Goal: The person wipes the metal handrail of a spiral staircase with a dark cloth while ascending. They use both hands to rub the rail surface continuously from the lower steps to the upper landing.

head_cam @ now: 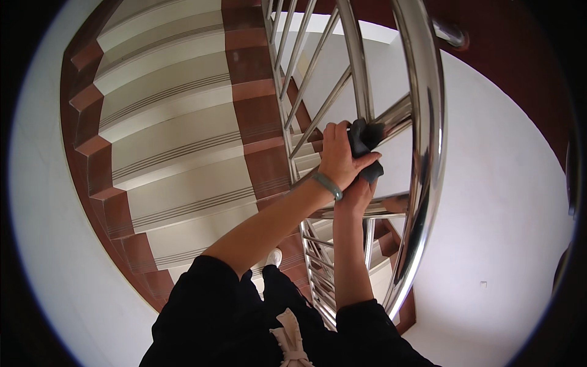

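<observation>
A dark grey cloth point(372, 170) is bunched around a stainless steel tube point(357, 59) of the stair railing, close to a short connecting bar point(396, 114). My left hand point(338, 149), with a green bangle at its wrist, presses the cloth with thumb and fingers from the left. Just below, my right hand point(358, 197) grips the cloth's lower end; most of its fingers are hidden behind the tube and cloth. The thick polished handrail point(426, 151) curves past to the right of both hands.
Cream stair treads point(183, 137) with reddish-brown borders climb on the left beside a white wall point(41, 183). Slanted metal balusters point(305, 66) line the stair edge. Beyond the handrail lies the open stairwell, with another white wall point(495, 183). A white shoe point(274, 258) rests on a step.
</observation>
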### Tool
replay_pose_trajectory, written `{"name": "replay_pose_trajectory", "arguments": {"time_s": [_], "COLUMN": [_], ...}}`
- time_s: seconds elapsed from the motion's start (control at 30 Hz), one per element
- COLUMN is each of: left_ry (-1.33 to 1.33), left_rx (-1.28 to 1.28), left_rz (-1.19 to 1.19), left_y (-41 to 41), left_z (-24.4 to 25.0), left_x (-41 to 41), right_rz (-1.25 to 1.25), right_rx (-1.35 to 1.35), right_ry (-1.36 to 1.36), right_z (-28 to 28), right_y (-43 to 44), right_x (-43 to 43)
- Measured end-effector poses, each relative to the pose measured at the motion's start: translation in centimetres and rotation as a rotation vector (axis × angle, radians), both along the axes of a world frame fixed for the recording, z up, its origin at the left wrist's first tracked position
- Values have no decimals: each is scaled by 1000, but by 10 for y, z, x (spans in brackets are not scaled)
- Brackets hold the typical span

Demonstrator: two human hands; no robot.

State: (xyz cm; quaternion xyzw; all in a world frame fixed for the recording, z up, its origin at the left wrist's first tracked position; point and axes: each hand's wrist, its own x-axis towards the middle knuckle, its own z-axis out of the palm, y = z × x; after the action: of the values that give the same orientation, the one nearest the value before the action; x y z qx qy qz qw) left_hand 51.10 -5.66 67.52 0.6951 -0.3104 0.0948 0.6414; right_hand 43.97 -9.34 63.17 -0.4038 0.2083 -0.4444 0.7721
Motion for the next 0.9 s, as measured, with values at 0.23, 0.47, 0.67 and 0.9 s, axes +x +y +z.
{"name": "replay_pose_trajectory", "arguments": {"time_s": [0.23, 0.47, 0.67, 0.9], "left_ry": [393, 448, 405, 358], "left_rx": [109, 264, 163, 233], "left_rz": [-414, -484, -534, -484], "left_y": [-24, -26, -31, -39], "left_z": [-31, -34, -48, -107], "left_x": [32, 35, 38, 36], "right_rz": [112, 83, 53, 54], "right_rx": [-294, -495, -431, -315], "right_ry": [452, 500, 527, 524], "right_z": [-30, -81, -68, -118], "right_y": [-32, -49, -43, -56], "right_x": [16, 22, 31, 30]}}
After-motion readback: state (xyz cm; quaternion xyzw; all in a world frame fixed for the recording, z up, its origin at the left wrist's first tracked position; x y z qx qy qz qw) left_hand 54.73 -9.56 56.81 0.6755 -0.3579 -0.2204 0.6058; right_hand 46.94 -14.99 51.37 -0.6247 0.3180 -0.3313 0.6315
